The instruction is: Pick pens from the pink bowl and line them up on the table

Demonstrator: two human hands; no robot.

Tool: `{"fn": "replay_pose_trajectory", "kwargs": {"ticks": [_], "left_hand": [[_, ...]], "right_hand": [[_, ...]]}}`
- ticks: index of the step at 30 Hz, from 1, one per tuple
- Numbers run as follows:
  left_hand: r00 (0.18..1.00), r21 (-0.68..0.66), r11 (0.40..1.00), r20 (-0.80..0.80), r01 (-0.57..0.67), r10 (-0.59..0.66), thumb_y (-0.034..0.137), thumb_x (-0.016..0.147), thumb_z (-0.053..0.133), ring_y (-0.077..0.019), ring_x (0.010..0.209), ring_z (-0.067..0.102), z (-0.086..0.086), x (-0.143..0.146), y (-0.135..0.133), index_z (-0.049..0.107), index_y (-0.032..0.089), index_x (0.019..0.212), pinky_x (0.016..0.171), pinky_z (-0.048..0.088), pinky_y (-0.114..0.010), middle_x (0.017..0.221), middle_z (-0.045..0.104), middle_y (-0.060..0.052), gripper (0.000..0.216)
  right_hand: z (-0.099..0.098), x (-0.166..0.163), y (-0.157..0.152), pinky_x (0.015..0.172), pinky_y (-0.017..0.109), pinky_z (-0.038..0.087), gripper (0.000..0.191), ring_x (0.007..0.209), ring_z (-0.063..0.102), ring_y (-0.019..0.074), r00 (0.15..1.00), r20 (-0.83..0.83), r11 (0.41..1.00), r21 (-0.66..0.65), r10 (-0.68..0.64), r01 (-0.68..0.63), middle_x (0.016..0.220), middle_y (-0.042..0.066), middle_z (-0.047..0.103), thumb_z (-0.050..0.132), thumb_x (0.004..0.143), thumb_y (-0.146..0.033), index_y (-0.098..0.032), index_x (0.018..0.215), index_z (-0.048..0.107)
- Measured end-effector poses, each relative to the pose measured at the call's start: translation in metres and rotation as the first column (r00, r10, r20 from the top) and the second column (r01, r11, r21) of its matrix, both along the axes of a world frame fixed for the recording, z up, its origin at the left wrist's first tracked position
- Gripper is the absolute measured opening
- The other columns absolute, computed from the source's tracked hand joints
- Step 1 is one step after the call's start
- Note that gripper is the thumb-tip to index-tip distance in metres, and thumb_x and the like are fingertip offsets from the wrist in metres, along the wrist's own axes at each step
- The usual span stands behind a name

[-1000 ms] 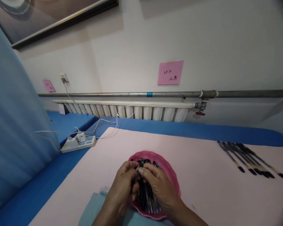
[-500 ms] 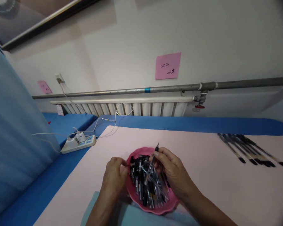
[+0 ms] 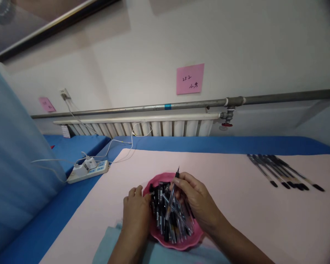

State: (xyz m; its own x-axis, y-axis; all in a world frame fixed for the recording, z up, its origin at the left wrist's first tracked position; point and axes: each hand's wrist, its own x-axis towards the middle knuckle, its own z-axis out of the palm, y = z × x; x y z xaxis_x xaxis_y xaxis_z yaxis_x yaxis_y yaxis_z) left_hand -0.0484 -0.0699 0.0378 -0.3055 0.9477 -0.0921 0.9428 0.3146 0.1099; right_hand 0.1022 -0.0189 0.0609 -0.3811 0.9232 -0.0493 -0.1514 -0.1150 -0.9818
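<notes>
A pink scalloped bowl (image 3: 191, 244) full of black-and-clear pens (image 3: 161, 211) is in front of me. My right hand (image 3: 196, 198) is closed above the bowl's right side, pinching an uncapped gel pen (image 3: 172, 198) near its black grip. The pen is tilted, its tip pointing up and away and its clear end over the heap. My left hand (image 3: 136, 211) is at the bowl's left rim, fingers slightly apart and thumb by the pens there. Nothing shows in its grasp, though the fingertips are partly hidden.
Several pens (image 3: 286, 172) are in a slanted row at right on the pink sheet (image 3: 222, 167). A power strip (image 3: 90, 172) with plugs and white cables is at left, beside a blue curtain (image 3: 19, 165). Light-blue cloth (image 3: 107, 244) is under my forearms. A radiator (image 3: 143, 128) runs along the wall.
The view has shifted slightly right. My left hand has turned and its fingers have loosened at the bowl's rim. My right hand keeps the pen at nearly the same tilt.
</notes>
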Motion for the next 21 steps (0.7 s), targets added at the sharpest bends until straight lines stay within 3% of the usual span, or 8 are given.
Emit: {"fn": "replay_pose_trajectory", "kwargs": {"ticks": [4, 21], "left_hand": [[1.0, 0.015, 1.0, 0.016, 0.007, -0.007, 0.012, 0.078, 0.039, -0.0339, 0.117, 0.042, -0.0011, 0.0006, -0.0003, 0.064, 0.019, 0.109, 0.09, 0.035, -0.045, 0.129, 0.051, -0.017, 0.04], [0.998, -0.022, 0.999, 0.055, 0.043, -0.042, 0.02, 0.075, 0.044, -0.0312, 0.108, 0.048, -0.0059, -0.0025, 0.0043, 0.068, 0.029, 0.1, 0.085, 0.038, -0.043, 0.114, 0.059, -0.011, 0.036]], "right_hand": [[0.0009, 0.0014, 0.0006, 0.048, 0.022, 0.035, 0.023, 0.048, 0.043, 0.0092, 1.0, 0.005, 1.0, 0.012, -0.001, 0.001, 0.054, -0.005, 0.049, 0.056, 0.079, -0.038, -0.02, 0.064, 0.051], [-0.0041, 0.0003, 0.0007, 0.047, 0.022, 0.034, 0.022, 0.046, 0.042, 0.0085, 0.999, 0.006, 0.999, 0.023, 0.035, -0.035, 0.053, -0.007, 0.049, 0.058, 0.078, -0.038, -0.02, 0.066, 0.052]]}}
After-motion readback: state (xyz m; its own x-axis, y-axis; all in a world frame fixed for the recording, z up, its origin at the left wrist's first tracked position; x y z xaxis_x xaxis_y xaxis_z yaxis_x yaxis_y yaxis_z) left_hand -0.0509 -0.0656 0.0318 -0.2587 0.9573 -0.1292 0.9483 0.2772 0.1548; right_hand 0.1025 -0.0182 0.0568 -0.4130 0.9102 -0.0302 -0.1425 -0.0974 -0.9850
